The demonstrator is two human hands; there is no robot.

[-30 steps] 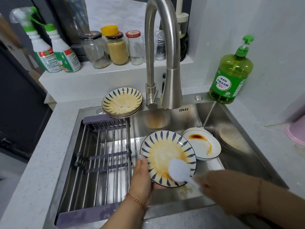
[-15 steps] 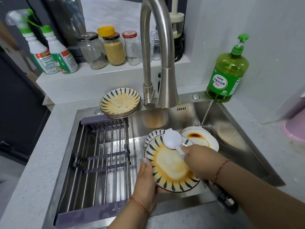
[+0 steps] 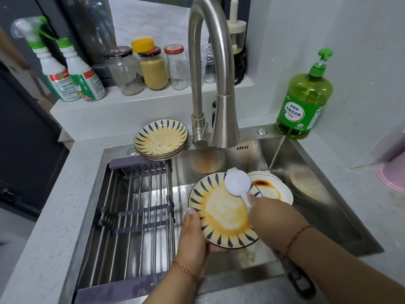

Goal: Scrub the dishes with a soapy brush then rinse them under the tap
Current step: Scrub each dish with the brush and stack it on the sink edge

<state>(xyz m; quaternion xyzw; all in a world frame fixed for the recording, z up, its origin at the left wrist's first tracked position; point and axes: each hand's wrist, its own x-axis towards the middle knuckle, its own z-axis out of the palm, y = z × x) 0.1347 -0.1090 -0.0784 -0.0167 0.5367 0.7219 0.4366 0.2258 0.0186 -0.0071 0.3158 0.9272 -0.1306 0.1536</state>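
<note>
My left hand (image 3: 192, 235) grips the left rim of a yellow plate with blue leaf marks (image 3: 221, 213), tilted over the steel sink (image 3: 317, 194). The plate's middle is wiped pale, with orange sauce round it. My right hand (image 3: 271, 218) holds the handle of a white round brush (image 3: 237, 182), whose head lies on the plate's far rim. Behind it in the sink sits a white dish with brown sauce (image 3: 271, 189). A stack of dirty patterned plates (image 3: 161, 139) stands on the sink's back edge. The tap (image 3: 219, 84) arches above; no water is running.
A metal drying rack (image 3: 135, 216) fills the sink's left half. A green dish-soap pump bottle (image 3: 304, 102) stands at the back right. Jars (image 3: 153, 66) and spray bottles (image 3: 72, 75) line the ledge behind. A pink tub (image 3: 392, 176) sits on the right counter.
The brush swept from the plate's near right edge up across it to the far rim. The plate's middle went from sauce-stained to pale.
</note>
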